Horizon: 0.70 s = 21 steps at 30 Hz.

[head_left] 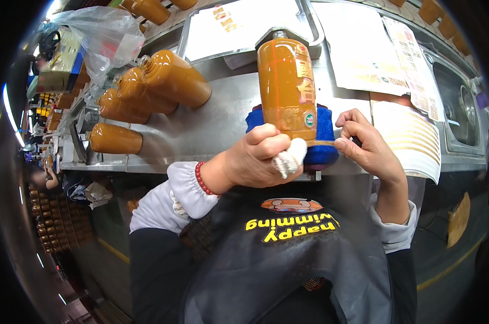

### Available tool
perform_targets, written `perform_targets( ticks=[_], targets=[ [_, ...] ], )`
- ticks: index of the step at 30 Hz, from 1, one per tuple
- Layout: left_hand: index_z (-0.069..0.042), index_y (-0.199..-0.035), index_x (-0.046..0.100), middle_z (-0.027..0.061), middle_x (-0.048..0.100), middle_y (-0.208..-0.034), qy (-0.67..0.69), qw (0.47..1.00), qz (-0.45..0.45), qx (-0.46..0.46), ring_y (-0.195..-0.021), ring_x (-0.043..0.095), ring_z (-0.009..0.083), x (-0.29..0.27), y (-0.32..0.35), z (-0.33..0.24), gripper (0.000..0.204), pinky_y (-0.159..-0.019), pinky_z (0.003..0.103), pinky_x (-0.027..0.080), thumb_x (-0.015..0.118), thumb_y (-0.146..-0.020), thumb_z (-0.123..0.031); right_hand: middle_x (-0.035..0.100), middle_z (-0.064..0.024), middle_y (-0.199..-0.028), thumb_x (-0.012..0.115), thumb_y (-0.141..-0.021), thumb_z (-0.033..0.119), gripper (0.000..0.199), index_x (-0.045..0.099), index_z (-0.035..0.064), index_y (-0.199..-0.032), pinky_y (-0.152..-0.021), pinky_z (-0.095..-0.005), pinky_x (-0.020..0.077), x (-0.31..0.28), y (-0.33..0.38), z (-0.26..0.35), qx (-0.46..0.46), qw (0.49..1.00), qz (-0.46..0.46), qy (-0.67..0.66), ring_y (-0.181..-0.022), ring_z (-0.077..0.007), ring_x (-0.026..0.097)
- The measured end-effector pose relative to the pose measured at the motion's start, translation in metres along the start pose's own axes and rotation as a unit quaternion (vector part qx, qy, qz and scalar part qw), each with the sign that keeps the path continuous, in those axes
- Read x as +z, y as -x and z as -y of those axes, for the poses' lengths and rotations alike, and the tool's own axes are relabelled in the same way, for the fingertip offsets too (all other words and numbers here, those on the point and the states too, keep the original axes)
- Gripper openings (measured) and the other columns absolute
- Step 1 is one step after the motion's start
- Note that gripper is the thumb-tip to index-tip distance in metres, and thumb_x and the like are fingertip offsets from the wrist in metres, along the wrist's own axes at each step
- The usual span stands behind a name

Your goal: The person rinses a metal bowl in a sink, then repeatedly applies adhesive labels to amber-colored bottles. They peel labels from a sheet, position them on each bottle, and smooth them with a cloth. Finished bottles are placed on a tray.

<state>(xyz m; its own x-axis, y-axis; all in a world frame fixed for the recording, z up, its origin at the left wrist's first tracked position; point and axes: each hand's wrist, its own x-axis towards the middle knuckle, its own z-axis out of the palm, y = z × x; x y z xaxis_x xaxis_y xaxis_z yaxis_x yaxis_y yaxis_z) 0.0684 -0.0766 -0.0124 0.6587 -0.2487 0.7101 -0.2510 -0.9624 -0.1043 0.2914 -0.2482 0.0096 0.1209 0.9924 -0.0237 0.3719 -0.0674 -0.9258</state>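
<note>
Clenching, fingers curled in: left hand point(255, 159), right up against the near end of the bottle point(282, 86). White fabric point(290, 157) sits at its thumb; can't tell if worn or held, nor if anything is inside the curl. Right hand point(371, 144) is just right of the bottle, fingers bent, thumb tip at the outer end of a thin tan strip point(324, 143). Can't tell if it actually pinches the strip. Strip runs across to the bottle's near end, by the white fabric.

Bottle: orange-brown, over a blue pad point(325, 129) at the near side of the steel table point(228, 108), neck pointing away from the person, at a metal bracket point(267, 36). Carries red characters and a small green round mark near its lower end.

Left on the table: four more orange-brown bottles point(179, 78), three grouped, one nearer the person. Plastic bag point(101, 38) beyond them. Far side: tray with white sheet point(244, 21). Right: white papers point(358, 48), below them a sheet with tan stripes point(406, 135), then a steel basin point(460, 116).

Person wears a dark apron point(304, 264), white sleeves point(158, 205), red bead bracelet point(200, 179) on the left wrist.
</note>
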Motion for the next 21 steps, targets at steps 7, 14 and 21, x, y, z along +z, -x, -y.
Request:
perform_targets(
  ticks=[7, 14, 21],
  targets=[
    [-0.026, -0.082, 0.066, -0.0077, 0.061, -0.119, -0.023, 0.999, -0.003, 0.046, -0.101, 0.044, 0.0199, 0.000, -0.008, 0.004, 0.025, -0.078, 0.033, 0.039, 0.073, -0.061, -0.015, 0.046, -0.0088, -0.110, 0.067, -0.095, 0.026, 0.029, 0.051, 0.0047, -0.081, -0.086, -0.0277, 0.0401, 0.005, -0.001, -0.002, 0.002, 1.000, -0.003, -0.005, -0.099, -0.0174, 0.046],
    [-0.026, -0.084, 0.067, -0.0086, 0.061, -0.120, -0.029, 0.999, 0.026, 0.039, -0.100, 0.042, 0.0196, 0.000, -0.012, 0.001, 0.028, -0.078, 0.034, 0.037, 0.074, -0.059, -0.015, 0.046, -0.0089, -0.110, 0.066, -0.095, 0.024, 0.029, 0.050, 0.0045, -0.081, -0.089, -0.0286, 0.0409, 0.003, 0.000, -0.003, 0.005, 1.000, 0.002, 0.019, -0.102, -0.0186, 0.046],
    [-0.026, -0.083, 0.067, -0.0078, 0.061, -0.121, -0.035, 0.999, -0.002, -0.007, -0.096, 0.042, 0.0201, 0.000, 0.008, -0.003, 0.030, -0.077, 0.034, 0.036, 0.074, -0.056, -0.014, 0.048, -0.0101, -0.099, 0.069, -0.093, 0.023, 0.031, 0.052, 0.0011, -0.079, -0.085, -0.0321, 0.0435, 0.008, -0.004, -0.005, -0.026, 0.999, -0.026, 0.015, -0.093, -0.0230, 0.050]
  ],
)
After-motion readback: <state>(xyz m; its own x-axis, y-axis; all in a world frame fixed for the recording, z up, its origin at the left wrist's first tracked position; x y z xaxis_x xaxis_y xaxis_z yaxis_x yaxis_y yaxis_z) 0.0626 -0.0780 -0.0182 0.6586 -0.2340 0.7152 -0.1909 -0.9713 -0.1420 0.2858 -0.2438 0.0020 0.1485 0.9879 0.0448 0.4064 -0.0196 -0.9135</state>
